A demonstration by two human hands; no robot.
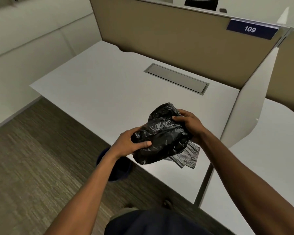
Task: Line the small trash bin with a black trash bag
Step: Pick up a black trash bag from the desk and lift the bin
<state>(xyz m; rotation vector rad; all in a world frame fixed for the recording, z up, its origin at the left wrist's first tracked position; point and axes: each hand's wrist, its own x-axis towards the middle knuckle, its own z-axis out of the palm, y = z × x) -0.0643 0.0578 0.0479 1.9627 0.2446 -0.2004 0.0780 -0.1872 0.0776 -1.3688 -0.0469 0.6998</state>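
A crumpled black trash bag is held above the front part of the white desk. My left hand grips its rolled-up left end. My right hand grips its upper right side. A flatter, folded part of the bag hangs down onto the desk at the lower right. The small dark blue trash bin stands on the carpet just left of the desk edge, mostly hidden behind my left forearm.
A grey cable-tray lid is set into the desk top. A tan partition with a "109" sign backs the desk. A white divider panel separates a second desk on the right. Carpet lies to the left.
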